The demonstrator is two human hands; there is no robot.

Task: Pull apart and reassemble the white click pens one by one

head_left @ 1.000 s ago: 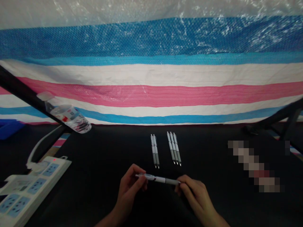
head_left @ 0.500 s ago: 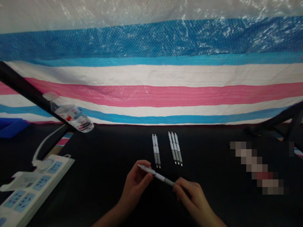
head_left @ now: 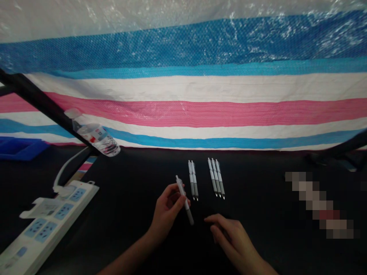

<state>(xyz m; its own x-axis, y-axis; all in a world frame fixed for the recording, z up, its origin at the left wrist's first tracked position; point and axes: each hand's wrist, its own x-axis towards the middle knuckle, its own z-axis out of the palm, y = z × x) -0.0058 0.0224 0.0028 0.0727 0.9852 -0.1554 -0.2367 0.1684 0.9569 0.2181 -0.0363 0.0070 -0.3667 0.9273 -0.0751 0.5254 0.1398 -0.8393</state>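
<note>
A white pen with a grey grip (head_left: 187, 211) is held in my left hand (head_left: 165, 208), between thumb and fingers, its grey end pointing down and toward me. My right hand (head_left: 233, 236) is apart from the pen, to its right, with the index finger stretched out and the thumb separate; nothing is in it. Just beyond my left hand, two matching pens (head_left: 193, 179) lie side by side on the black table (head_left: 246, 183). To their right lies a group of three more pens (head_left: 216, 178), tips toward me.
A white power strip (head_left: 54, 221) with a plugged-in cable lies at the left. Behind it a water bottle (head_left: 99, 137) leans by a black bar (head_left: 48, 103). A blue tray (head_left: 23, 149) is at far left, a pixelated object (head_left: 318, 204) at right. A striped sheet (head_left: 183, 88) hangs behind.
My right hand has let go of the pen's grey end. In my left hand the pen has swung from slanting rightward to a steeper, near-lengthwise angle. The view has shifted slightly.
</note>
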